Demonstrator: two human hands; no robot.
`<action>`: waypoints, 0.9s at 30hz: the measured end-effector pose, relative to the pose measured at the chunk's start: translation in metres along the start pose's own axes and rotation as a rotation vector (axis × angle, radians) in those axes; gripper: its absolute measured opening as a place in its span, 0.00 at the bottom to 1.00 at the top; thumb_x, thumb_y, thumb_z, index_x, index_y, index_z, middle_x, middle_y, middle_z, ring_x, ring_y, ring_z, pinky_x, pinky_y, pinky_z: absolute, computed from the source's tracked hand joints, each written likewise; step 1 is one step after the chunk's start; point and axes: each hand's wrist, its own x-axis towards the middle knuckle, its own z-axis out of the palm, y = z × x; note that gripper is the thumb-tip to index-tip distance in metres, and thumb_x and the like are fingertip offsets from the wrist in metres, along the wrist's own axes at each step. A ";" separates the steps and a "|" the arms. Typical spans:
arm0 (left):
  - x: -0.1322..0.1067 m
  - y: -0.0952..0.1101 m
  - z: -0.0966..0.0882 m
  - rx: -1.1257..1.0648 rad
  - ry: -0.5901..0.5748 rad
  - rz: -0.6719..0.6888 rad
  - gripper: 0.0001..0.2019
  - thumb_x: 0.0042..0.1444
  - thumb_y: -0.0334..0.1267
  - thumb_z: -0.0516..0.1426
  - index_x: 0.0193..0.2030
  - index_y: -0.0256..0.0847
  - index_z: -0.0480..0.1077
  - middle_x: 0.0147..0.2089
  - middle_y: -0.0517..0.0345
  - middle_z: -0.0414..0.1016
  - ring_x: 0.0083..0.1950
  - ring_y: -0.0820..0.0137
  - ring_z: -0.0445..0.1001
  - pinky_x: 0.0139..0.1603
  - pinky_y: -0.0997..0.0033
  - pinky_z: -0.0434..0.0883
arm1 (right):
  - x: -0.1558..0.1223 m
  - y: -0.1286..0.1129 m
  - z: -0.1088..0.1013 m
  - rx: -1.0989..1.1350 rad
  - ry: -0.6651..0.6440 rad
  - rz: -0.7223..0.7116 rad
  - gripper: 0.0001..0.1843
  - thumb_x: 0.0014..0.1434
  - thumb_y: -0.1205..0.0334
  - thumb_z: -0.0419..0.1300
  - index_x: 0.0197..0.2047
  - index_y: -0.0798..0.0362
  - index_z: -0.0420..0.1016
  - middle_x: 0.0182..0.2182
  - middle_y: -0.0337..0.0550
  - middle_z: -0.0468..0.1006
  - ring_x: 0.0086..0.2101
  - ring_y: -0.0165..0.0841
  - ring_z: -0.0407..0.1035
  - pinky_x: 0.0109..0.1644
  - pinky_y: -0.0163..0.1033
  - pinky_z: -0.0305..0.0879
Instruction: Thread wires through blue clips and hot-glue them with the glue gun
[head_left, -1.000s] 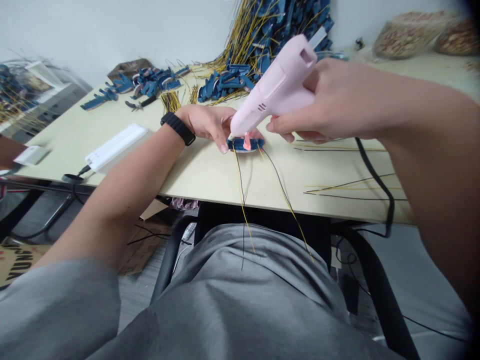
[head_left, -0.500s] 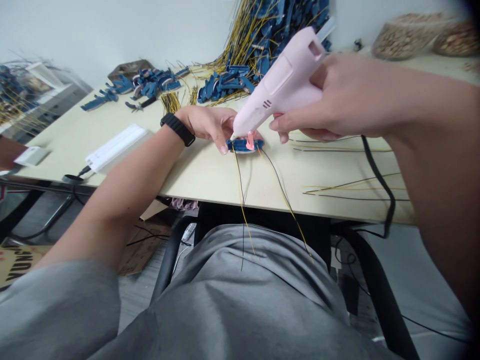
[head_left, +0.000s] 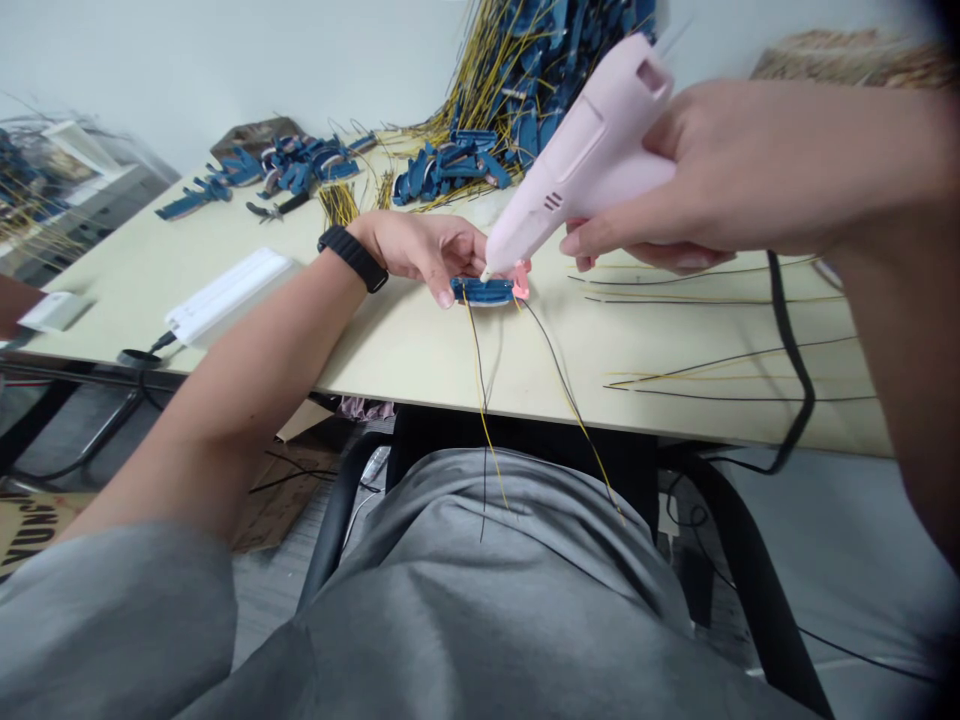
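My left hand (head_left: 427,255) is closed on the left end of a small blue plastic part (head_left: 484,291) above the table. Two pairs of thin yellow and black wires (head_left: 480,385) hang from the part towards my lap. My right hand (head_left: 675,205) grips a pale pink hot glue gun (head_left: 566,155). The gun points down and left, its nozzle just over the middle of the blue part; I cannot tell whether it touches. The gun's coral-pink stand (head_left: 521,280) overlaps the part's right end in view.
Blue parts with yellow wires are heaped (head_left: 551,70) at the back, with smaller piles (head_left: 450,170) before them. Pliers (head_left: 277,208) and a white box-shaped device (head_left: 229,295) lie to the left. Loose wires (head_left: 720,298) and a black cord (head_left: 791,340) are on the right.
The glue gun in my right hand has moved right, its nozzle going from the left end of the blue part towards the middle. My left hand has stayed nearly in place.
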 end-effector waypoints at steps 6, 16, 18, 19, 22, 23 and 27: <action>-0.001 0.002 0.000 0.010 -0.007 -0.026 0.41 0.39 0.40 0.94 0.60 0.34 0.92 0.66 0.41 0.97 0.68 0.47 0.92 0.87 0.38 0.78 | 0.006 -0.006 -0.001 -0.012 -0.053 -0.016 0.13 0.75 0.49 0.77 0.40 0.46 0.87 0.19 0.33 0.75 0.19 0.33 0.63 0.30 0.48 0.54; 0.000 0.000 -0.001 0.022 0.015 -0.036 0.52 0.38 0.39 0.93 0.73 0.33 0.90 0.70 0.41 0.96 0.70 0.47 0.91 0.79 0.41 0.84 | 0.018 -0.013 -0.006 -0.155 -0.126 -0.044 0.20 0.66 0.41 0.72 0.30 0.44 0.76 0.19 0.31 0.69 0.21 0.31 0.58 0.27 0.50 0.53; 0.001 0.002 0.000 0.031 0.000 -0.039 0.49 0.38 0.38 0.93 0.71 0.34 0.91 0.70 0.42 0.96 0.70 0.47 0.90 0.80 0.44 0.84 | 0.018 -0.015 -0.006 -0.165 -0.122 -0.068 0.24 0.65 0.40 0.71 0.27 0.44 0.71 0.18 0.31 0.66 0.20 0.30 0.55 0.25 0.51 0.52; 0.001 0.003 0.000 0.035 -0.007 -0.042 0.49 0.38 0.38 0.93 0.70 0.35 0.92 0.71 0.42 0.96 0.71 0.47 0.90 0.81 0.45 0.83 | 0.018 -0.016 -0.006 -0.168 -0.119 -0.060 0.26 0.65 0.40 0.71 0.25 0.45 0.68 0.19 0.32 0.67 0.19 0.29 0.54 0.25 0.52 0.51; 0.000 0.005 0.000 0.054 -0.020 -0.041 0.49 0.40 0.40 0.94 0.71 0.37 0.91 0.74 0.43 0.95 0.74 0.47 0.89 0.85 0.44 0.81 | 0.018 -0.019 -0.005 -0.185 -0.117 -0.024 0.28 0.64 0.40 0.72 0.23 0.47 0.68 0.20 0.34 0.72 0.19 0.27 0.55 0.25 0.51 0.49; 0.000 0.005 0.000 0.062 -0.019 -0.038 0.50 0.40 0.41 0.94 0.73 0.37 0.90 0.75 0.43 0.95 0.75 0.47 0.89 0.85 0.44 0.81 | 0.019 -0.019 -0.005 -0.193 -0.124 -0.026 0.28 0.64 0.40 0.71 0.23 0.47 0.69 0.20 0.35 0.73 0.19 0.27 0.55 0.25 0.50 0.49; 0.000 0.004 0.001 0.063 -0.012 -0.014 0.57 0.42 0.43 0.94 0.80 0.36 0.87 0.81 0.41 0.91 0.77 0.46 0.88 0.84 0.46 0.83 | 0.024 -0.017 -0.008 -0.214 -0.145 -0.035 0.29 0.63 0.38 0.71 0.22 0.48 0.70 0.19 0.37 0.72 0.19 0.28 0.54 0.26 0.48 0.50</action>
